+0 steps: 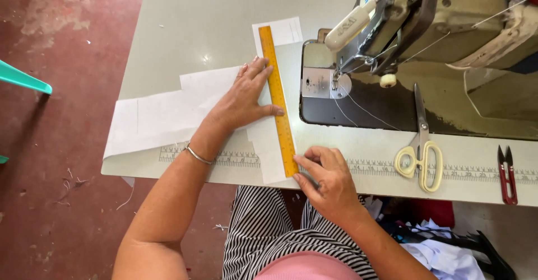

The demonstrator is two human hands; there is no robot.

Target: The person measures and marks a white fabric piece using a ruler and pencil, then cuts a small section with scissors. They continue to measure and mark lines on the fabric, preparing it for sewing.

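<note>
Cut off by the top and right edges: most of the sewing machine (448, 11) beyond the right grip (330, 182), its upper body and far end out of frame. Needle area too small to tell, thread barely traceable. Hidden under the left grip (244, 98): part of the white fabric (168, 117) and a stretch of the yellow ruler's (278, 101) left edge. Hidden inside the right grip's pinched fingertips: whatever presses at the ruler's near end. Printed scale along the worktop (213, 11) edge interrupted under fabric and wrist. Teal chair (22, 79) far left of the left grip, clipped by the frame. Cloth heap below the right grip, half out of view.
</note>
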